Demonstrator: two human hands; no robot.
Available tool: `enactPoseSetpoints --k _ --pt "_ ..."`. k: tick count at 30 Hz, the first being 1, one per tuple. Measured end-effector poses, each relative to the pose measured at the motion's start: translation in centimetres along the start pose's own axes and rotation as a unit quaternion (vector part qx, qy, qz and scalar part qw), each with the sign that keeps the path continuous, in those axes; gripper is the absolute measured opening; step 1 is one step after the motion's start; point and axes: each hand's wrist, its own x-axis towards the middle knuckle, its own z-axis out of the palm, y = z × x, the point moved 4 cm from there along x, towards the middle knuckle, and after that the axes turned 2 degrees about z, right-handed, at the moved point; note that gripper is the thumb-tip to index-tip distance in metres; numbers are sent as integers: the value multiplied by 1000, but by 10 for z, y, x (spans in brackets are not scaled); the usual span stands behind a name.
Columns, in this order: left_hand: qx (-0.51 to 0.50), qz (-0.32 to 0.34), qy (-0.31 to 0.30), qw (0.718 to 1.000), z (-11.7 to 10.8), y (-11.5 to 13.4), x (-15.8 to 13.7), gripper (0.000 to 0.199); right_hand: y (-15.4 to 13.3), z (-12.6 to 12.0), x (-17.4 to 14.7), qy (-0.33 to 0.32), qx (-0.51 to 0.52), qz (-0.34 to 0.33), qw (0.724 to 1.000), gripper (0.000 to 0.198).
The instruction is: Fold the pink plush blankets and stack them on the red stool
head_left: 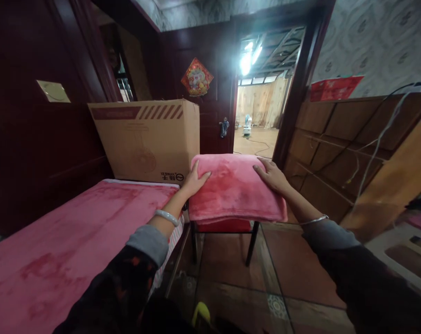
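A folded pink plush blanket (236, 190) lies flat on a red-seated chair (224, 226) with dark legs. My left hand (195, 182) grips the blanket's left side, its thumb stretched over the top and its other fingers along the edge. On the far right corner, my right hand (272, 175) has its thumb on top, with the remaining fingers partly hidden around the side. The blanket's front edge hangs slightly past the seat. To the left, a similar pink plush cover (74, 246) is spread over a long low surface.
Behind the pink cover stands a large cardboard box (144, 139). A dark red door (210, 120) and a doorway are straight ahead. Loose cables (373, 144) hang by the wooden panelling (322, 148) at right, near a white plastic stool (401, 253). Tiled floor (301, 264) surrounds the chair.
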Motion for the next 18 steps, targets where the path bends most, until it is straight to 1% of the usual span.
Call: enactPoseSetpoints --k 4,9,11,13,15,16,18 --pt "-20 10 -6 1000 3 0 5 83 -3 0 -6 11 -1 13 1000 69" --pt "-38 7 -12 999 -1 0 2 85 3 -1 6 -11 -1 -14 1000 67" --pt "-26 13 -6 1000 -6 3 -3 83 2 -5 10 -26 -16 -9 999 66" --pt "31 5 10 999 -13 11 -12 84 -5 -11 8 -19 -54 10 998 66" --pt "124 16 31 992 -18 24 -26 84 -23 -18 -2 9 -98 -2 995 64" --pt "172 42 38 983 -19 34 -34 83 -37 -19 -9 21 -116 -28 993 62" --pt "249 133 30 959 -17 53 -51 77 -65 -16 -28 17 -141 -110 984 59"
